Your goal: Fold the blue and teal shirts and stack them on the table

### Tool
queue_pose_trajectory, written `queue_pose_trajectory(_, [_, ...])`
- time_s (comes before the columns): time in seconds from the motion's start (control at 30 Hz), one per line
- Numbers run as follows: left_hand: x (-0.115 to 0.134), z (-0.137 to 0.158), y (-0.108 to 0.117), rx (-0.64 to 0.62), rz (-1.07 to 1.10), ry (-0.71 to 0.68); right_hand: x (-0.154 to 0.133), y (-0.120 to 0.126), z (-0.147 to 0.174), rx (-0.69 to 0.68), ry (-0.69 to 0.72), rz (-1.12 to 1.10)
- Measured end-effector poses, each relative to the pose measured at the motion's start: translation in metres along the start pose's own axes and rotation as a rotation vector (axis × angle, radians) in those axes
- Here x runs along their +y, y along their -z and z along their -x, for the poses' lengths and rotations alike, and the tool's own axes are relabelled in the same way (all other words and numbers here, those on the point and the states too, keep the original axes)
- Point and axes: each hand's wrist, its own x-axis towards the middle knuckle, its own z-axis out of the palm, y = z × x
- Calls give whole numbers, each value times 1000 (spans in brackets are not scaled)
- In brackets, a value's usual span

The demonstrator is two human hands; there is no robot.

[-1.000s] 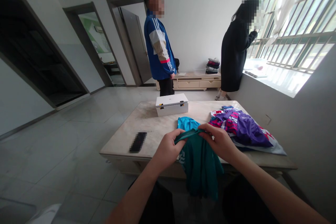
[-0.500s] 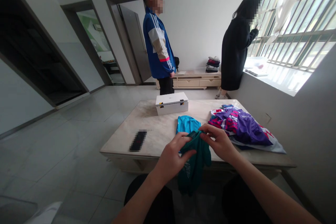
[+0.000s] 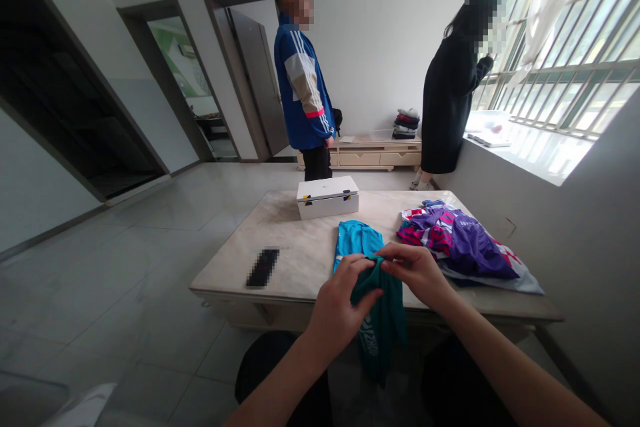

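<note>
A dark green garment [image 3: 383,330] with pale printing hangs from both my hands over the table's near edge. My left hand [image 3: 345,293] is closed on its bunched upper part, the thumb in front of the cloth. The fingertips of my right hand [image 3: 415,270] pinch the top edge, close beside the left fingers. Just behind my hands a bright blue garment [image 3: 357,237] lies on the table [image 3: 240,240]. To the right of my right hand is a pile of clothes with a purple shirt [image 3: 475,247] on top.
On the table are a white box [image 3: 327,203] and a dark phone-like object [image 3: 263,268], partly blurred. Beyond it stand a person in a blue jacket [image 3: 300,87] and a person in black [image 3: 445,107] by the barred window. Folded clothes [image 3: 406,123] rest on a low cabinet [image 3: 360,159].
My left hand has shifted right and slightly down, closer to the right hand. The green garment now hangs a little lower and farther right, its printing turned more into view.
</note>
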Motion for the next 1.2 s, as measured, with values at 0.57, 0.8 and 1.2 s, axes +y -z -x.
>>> queue_pose_trajectory(0.57, [-8,15,-14,62,-119,-71,0,-1,0,98,-125,-246])
queue_pose_trajectory(0.8, [-7,13,-16,5,-97,-10,3,-1,1,86,-134,-258])
queue_pose_trajectory(1.2, [-8,0,-10,-266,-94,140,7,6,1,16,-49,-148])
